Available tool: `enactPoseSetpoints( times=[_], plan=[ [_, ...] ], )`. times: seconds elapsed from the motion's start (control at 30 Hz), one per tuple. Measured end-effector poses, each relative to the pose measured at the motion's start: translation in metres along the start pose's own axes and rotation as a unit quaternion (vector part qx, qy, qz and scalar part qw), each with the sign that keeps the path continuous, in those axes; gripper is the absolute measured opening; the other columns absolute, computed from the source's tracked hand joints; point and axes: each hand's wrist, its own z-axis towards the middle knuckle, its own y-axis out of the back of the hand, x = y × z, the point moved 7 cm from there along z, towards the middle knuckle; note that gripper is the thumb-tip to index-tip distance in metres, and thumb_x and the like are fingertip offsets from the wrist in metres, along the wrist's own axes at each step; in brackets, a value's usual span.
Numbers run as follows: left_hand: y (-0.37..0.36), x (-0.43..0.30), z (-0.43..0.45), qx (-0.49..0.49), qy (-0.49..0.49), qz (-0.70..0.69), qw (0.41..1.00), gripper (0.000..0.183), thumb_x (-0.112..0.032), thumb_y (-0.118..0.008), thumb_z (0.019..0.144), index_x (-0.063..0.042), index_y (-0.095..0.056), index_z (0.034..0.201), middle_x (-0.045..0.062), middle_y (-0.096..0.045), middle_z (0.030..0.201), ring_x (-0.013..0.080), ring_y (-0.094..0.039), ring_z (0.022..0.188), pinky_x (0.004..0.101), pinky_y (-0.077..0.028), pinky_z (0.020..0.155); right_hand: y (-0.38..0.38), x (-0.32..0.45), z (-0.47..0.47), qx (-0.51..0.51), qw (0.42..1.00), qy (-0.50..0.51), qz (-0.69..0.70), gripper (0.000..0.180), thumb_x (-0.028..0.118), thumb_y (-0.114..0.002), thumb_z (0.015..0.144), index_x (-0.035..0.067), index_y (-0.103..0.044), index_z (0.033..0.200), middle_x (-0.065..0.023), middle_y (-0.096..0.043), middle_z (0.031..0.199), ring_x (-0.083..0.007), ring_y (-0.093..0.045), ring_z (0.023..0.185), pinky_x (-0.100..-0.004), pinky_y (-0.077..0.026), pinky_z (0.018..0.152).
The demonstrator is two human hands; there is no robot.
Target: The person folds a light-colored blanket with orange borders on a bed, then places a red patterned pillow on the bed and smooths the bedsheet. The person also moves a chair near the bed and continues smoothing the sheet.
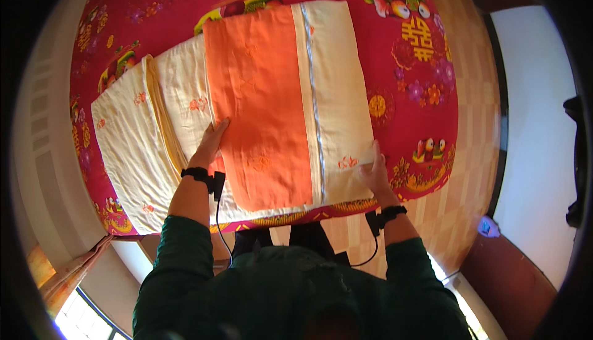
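Note:
On the bed lies a cream quilt cover with small orange embroidered motifs, partly folded. Its right part forms a thick folded stack with an orange panel on top and a pale blue zipper or trim line beside it. My left hand rests at the left edge of the orange panel, fingers on the fold; the thumb side touches the cloth. At the stack's lower right edge is my right hand, partly tucked against the cream cloth. Whether either hand pinches the fabric cannot be told.
A red patterned bedsheet covers the bed beneath. Tiled floor runs along the right side, with a white panel beyond it. A small purple object lies near the lower right. A curtain hangs at the lower left.

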Motion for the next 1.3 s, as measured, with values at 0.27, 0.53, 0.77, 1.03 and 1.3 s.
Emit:
enactPoseSetpoints(
  times=[0.27, 0.53, 0.77, 1.03, 1.3],
  plan=[
    [0.009, 0.051, -0.051, 0.001, -0.041, -0.024, 0.999, 0.035, -0.029, -0.06, 0.094, -0.002, -0.057, 0.116, 0.006, -0.065, 0.101, 0.0125, -0.062, 0.087, 0.0287, -0.053, 0.075, 0.011, -0.038, -0.024, 0.074, 0.907, -0.272, 0.312, 0.028, 0.008, -0.055, 0.091, 0.0, -0.057, 0.118, -0.0042, -0.063, 0.099, -0.0131, -0.058, 0.088, -0.0281, -0.046, 0.078],
    [0.024, 0.073, -0.033, -0.101, -0.068, 0.236, 0.964, 0.057, -0.036, -0.067, 0.085, -0.002, -0.048, 0.127, 0.009, -0.057, 0.091, 0.0202, -0.052, 0.079, 0.0367, -0.046, 0.075, 0.002, -0.063, -0.012, 0.039, 0.963, -0.237, 0.122, 0.036, 0.009, -0.054, 0.091, -0.002, -0.05, 0.125, -0.0136, -0.065, 0.101, -0.0269, -0.062, 0.094, -0.0351, -0.047, 0.084],
    [-0.052, -0.071, -0.06, -0.208, -0.441, 0.489, 0.723, 0.078, -0.024, -0.065, 0.08, -0.012, -0.025, 0.147, 0.026, -0.024, 0.146, 0.0395, -0.025, 0.136, 0.051, -0.023, 0.111, 0.015, 0.072, 0.016, -0.045, 0.966, 0.085, -0.24, 0.071, 0.022, -0.062, 0.085, 0.011, -0.027, 0.146, -0.0231, -0.024, 0.149, -0.0423, -0.025, 0.136, -0.0528, -0.024, 0.109],
    [-0.092, -0.132, 0.023, -0.148, -0.326, 0.709, 0.607, 0.071, -0.047, -0.045, 0.092, -0.018, -0.019, 0.151, 0.016, -0.01, 0.157, 0.0337, -0.004, 0.145, 0.0481, -0.002, 0.117, -0.041, 0.12, 0.078, 0.043, 0.943, 0.15, -0.293, 0.074, 0.039, -0.062, 0.087, 0.022, -0.024, 0.149, -0.0201, -0.009, 0.155, -0.0447, -0.006, 0.142, -0.0632, -0.011, 0.109],
    [-0.077, -0.133, 0.064, -0.153, -0.276, 0.748, 0.584, 0.069, -0.049, -0.038, 0.095, -0.016, -0.016, 0.151, 0.017, -0.01, 0.156, 0.0345, -0.004, 0.145, 0.0481, -0.006, 0.116, -0.062, 0.098, 0.098, 0.058, 0.934, 0.137, -0.325, 0.07, 0.043, -0.057, 0.088, 0.02, -0.028, 0.147, -0.0186, -0.01, 0.155, -0.042, -0.006, 0.142, -0.0645, -0.009, 0.108]
  ],
)
